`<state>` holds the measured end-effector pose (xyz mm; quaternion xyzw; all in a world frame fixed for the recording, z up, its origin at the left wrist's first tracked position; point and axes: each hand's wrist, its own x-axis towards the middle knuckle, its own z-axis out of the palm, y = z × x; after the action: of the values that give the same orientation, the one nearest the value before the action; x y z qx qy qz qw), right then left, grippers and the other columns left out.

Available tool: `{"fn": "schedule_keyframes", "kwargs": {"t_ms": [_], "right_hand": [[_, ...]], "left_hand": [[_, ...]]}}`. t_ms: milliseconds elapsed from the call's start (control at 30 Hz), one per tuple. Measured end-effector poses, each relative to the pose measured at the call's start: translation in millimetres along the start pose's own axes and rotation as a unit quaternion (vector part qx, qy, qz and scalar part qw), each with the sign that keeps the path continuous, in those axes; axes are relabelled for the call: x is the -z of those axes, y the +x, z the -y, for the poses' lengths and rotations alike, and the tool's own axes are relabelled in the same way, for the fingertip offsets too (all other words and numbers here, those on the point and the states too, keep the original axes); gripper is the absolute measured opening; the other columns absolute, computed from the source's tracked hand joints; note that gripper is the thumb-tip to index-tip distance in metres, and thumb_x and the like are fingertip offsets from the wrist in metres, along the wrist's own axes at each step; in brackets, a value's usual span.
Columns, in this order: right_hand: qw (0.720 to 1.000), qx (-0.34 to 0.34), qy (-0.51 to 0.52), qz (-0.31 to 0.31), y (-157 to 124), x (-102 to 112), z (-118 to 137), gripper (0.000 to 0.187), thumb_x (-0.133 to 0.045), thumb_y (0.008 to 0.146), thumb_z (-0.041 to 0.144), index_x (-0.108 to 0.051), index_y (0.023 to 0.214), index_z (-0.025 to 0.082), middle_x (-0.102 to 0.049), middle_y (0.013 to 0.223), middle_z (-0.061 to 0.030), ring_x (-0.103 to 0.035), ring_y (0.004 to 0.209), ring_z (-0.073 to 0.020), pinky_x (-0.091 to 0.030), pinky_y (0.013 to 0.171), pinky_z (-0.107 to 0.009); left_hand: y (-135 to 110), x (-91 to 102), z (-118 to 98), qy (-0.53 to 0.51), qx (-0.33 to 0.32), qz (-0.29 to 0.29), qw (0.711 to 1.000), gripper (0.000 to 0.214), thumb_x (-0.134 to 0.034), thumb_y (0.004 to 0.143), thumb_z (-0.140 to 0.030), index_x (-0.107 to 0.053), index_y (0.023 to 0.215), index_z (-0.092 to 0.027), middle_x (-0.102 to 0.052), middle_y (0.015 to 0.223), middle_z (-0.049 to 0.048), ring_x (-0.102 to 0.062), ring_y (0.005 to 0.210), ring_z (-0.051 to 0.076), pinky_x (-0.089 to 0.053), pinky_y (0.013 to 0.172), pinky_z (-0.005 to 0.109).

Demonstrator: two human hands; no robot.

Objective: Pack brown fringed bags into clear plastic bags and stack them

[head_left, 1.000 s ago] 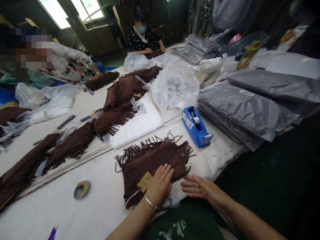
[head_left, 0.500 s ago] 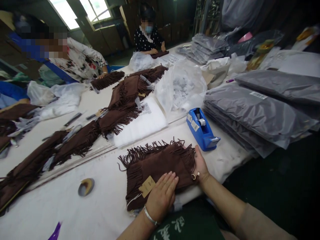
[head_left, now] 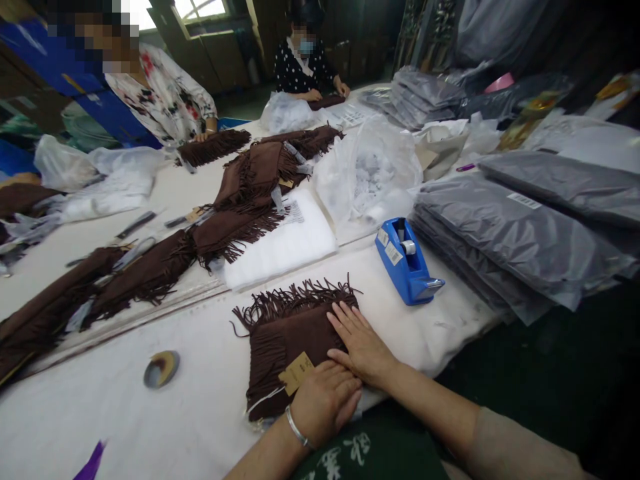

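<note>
Your right hand (head_left: 363, 343) has come in from the garment's right edge and now lies flat on top, and the garment (head_left: 280, 330) is narrower than half a second ago, its right-hand fringe no longer showing. Your left hand (head_left: 325, 400) has drawn back to the near edge.

The brown garment lies folded on the table (head_left: 200, 413) right in front of you. Its long axis runs away from you, with fringe pointing off the far edge and down the left side. A tan tag (head_left: 296, 373) sits on its near part, just beside your left hand.

Your right grip is wide, fingers straight and spread on the cloth, holding nothing. Your left grip is curled over the near edge; whether it pinches the cloth cannot be told.

Beyond, to the right, a blue dispenser (head_left: 407, 260) carries a tape roll. Farther back, a clear bag (head_left: 370, 177) holds white scraps. Grey bags (head_left: 510, 233) are stacked on the right.
</note>
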<state>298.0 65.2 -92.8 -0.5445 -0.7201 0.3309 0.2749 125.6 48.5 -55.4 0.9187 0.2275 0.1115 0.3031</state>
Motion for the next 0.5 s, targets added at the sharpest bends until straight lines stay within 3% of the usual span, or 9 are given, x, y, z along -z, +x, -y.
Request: {"fn": "schedule_keyframes", "kwargs": {"t_ms": [100, 200, 267, 333, 400, 467, 500], "right_hand": [[0.986, 0.033, -0.161, 0.034, -0.6, -7.1, 6.0, 0.067, -0.049, 0.087, 0.042, -0.023, 0.143, 0.016, -0.019, 0.151, -0.012, -0.01, 0.139, -0.0246, -0.017, 0.113, -0.049], [0.984, 0.093, -0.113, 0.099, -6.5, 3.9, 18.2, 0.059, -0.045, 0.089, 0.041, -0.026, 0.142, 0.021, -0.027, 0.148, -0.0088, -0.015, 0.139, -0.0213, -0.019, 0.112, -0.048], [0.979, 0.126, -0.022, 0.156, -15.3, 16.5, 27.3, 0.051, -0.042, 0.091, 0.039, -0.032, 0.139, 0.025, -0.036, 0.145, -0.0052, -0.021, 0.137, -0.0191, -0.02, 0.112, -0.046], [0.98, 0.108, 0.085, 0.145, -27.2, 29.7, 30.2, 0.041, -0.039, 0.093, 0.037, -0.044, 0.132, 0.027, -0.044, 0.14, -0.0032, -0.029, 0.134, -0.0191, -0.023, 0.112, -0.045], [0.979, 0.006, 0.201, 0.021, -39.1, 42.5, 21.5, 0.036, -0.035, 0.094, 0.038, -0.056, 0.121, 0.025, -0.053, 0.132, -0.0054, -0.041, 0.127, -0.021, -0.029, 0.109, -0.045], [0.928, -0.148, 0.318, -0.127, -46.0, 55.1, 1.3, 0.04, -0.033, 0.094, 0.042, -0.061, 0.112, 0.019, -0.06, 0.122, -0.011, -0.053, 0.116, -0.0239, -0.035, 0.105, -0.048], [0.889, -0.218, 0.37, -0.161, -46.2, 61.3, -11.3, 0.043, -0.034, 0.093, 0.045, -0.061, 0.11, 0.017, -0.062, 0.118, -0.0137, -0.057, 0.111, -0.0253, -0.037, 0.103, -0.049]], "left_hand": [[-5.2, 11.4, -6.5, -0.065, -0.026, -0.046, 0.997, 0.027, -0.046, 0.087, -0.017, -0.061, 0.109, -0.019, -0.07, 0.098, 0.0081, -0.065, 0.091, 0.019, -0.051, 0.086, 0.036], [-22.3, 32.7, -6.3, -0.11, -0.015, -0.127, 0.986, 0.029, -0.051, 0.084, -0.015, -0.061, 0.111, -0.021, -0.071, 0.092, 0.0064, -0.065, 0.087, 0.018, -0.051, 0.085, 0.033], [-42.0, 50.2, 1.1, -0.138, 0.073, -0.197, 0.968, 0.025, -0.052, 0.085, -0.018, -0.064, 0.105, -0.023, -0.071, 0.087, 0.0049, -0.064, 0.085, 0.019, -0.051, 0.084, 0.033], [-67.3, 66.8, 15.6, -0.169, 0.234, -0.278, 0.916, 0.021, -0.052, 0.086, -0.028, -0.067, 0.099, -0.023, -0.071, 0.084, 0.004, -0.064, 0.086, 0.02, -0.05, 0.086, 0.035], [-94.6, 79.9, 35.4, -0.204, 0.401, -0.34, 0.826, 0.027, -0.053, 0.084, -0.04, -0.066, 0.098, -0.021, -0.07, 0.086, 0.0036, -0.064, 0.09, 0.023, -0.048, 0.093, 0.038], [-119.2, 88.6, 56.5, -0.265, 0.498, -0.366, 0.74, 0.037, -0.058, 0.079, -0.047, -0.064, 0.101, -0.018, -0.07, 0.089, 0.005, -0.064, 0.093, 0.025, -0.044, 0.098, 0.042], [-128.8, 91.7, 66.3, -0.312, 0.519, -0.365, 0.707, 0.042, -0.06, 0.077, -0.048, -0.062, 0.103, -0.015, -0.07, 0.092, 0.0069, -0.064, 0.096, 0.026, -0.043, 0.099, 0.042]]}}
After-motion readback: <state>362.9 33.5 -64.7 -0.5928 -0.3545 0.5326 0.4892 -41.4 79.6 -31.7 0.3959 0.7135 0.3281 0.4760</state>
